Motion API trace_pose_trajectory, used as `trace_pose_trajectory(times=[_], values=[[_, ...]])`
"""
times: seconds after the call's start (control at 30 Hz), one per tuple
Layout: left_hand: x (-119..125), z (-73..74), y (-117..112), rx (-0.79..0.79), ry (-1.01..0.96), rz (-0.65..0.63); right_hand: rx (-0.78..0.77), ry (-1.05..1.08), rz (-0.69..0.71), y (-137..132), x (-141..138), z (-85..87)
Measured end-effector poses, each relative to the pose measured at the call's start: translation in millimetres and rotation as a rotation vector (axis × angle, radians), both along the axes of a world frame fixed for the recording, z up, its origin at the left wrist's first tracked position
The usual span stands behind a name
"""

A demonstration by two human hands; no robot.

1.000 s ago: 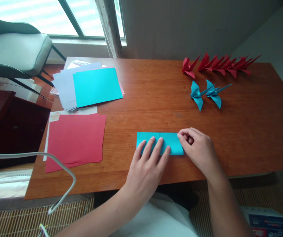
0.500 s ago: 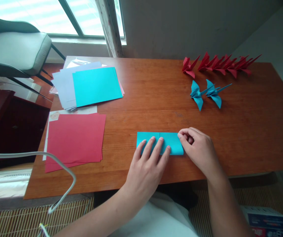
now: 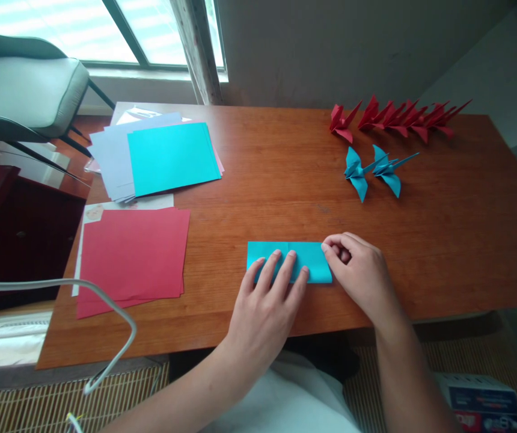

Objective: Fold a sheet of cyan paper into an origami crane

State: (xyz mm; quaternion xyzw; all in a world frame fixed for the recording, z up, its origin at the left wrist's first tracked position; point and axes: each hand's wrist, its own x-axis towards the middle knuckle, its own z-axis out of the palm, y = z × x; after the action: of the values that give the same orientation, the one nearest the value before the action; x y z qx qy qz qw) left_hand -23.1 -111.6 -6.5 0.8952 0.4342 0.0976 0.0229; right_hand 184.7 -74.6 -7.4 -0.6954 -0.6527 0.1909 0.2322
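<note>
A folded blue sheet of paper [image 3: 317,261], a long flat rectangle with a short crease at its top edge, lies near the table's front edge. Across its front part rests my left hand [image 3: 267,294], fingers spread and pressing it flat on the wood. My right hand [image 3: 355,267] pinches the paper's upper right corner between thumb and forefinger, with the other fingers curled in. Beyond the hands, two blue paper cranes [image 3: 356,174] stand in a row. Behind them is a line of several red paper cranes [image 3: 394,117].
On the left of the wooden table [image 3: 249,198] lie a stack of red paper [image 3: 134,255] and a pile of white sheets topped with blue paper [image 3: 172,157]. A grey cable [image 3: 105,294] arcs over the front left corner. A chair [image 3: 28,90] stands beyond the left side.
The whole view has shifted slightly, so everything appears a little further left. Both hands keep the same hold on the folded blue paper.
</note>
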Motion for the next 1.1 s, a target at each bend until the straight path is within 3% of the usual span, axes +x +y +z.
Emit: trace_pose_trajectory(times=[1.1], values=[[0.3,2.3,0.7,-0.023,0.002,-0.007,-0.033,-0.005,0.003,0.3,-0.9,2.2]])
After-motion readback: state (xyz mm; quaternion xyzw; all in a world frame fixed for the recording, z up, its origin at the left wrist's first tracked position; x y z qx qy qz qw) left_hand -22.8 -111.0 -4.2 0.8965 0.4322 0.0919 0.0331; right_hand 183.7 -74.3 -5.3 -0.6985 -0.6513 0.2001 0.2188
